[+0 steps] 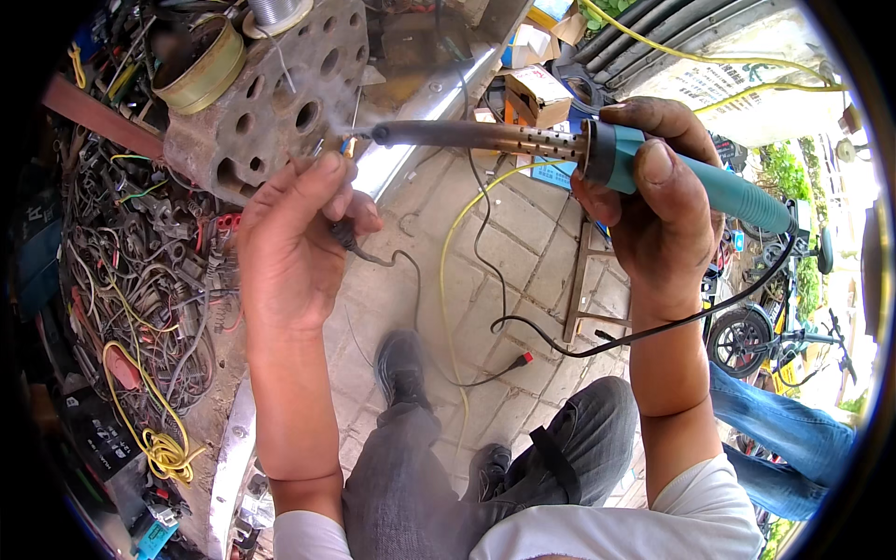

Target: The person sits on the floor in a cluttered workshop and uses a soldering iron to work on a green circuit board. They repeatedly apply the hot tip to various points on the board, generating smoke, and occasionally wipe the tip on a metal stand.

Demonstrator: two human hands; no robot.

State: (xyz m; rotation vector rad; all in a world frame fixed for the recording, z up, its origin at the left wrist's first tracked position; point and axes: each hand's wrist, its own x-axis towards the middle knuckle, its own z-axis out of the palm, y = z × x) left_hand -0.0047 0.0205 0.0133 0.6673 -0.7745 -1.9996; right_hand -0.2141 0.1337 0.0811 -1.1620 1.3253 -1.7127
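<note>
My right hand [665, 210] is closed round the teal handle of a soldering iron [737, 191], which lies level with its tip pointing left. Its dark, bent tip reaches just above the fingertips of my left hand [294, 243], and thin smoke rises there. Those left fingers are pinched on the end of a dark cable [397, 257]; small bare or coloured wire ends show by the thumb, though the fingers hide most of the joint. The cable hangs down to a black plug with a red end [523, 361]. A spool of solder wire [273, 13] stands beyond, its loose end hanging down.
A metal block with round holes [308, 79] carries the spool and a round tin [201, 65]. Tangled cables and parts [149, 280] fill the left side. Cardboard boxes [537, 93] stand ahead. A person in jeans [779, 434] and a parked bike [747, 341] are at right.
</note>
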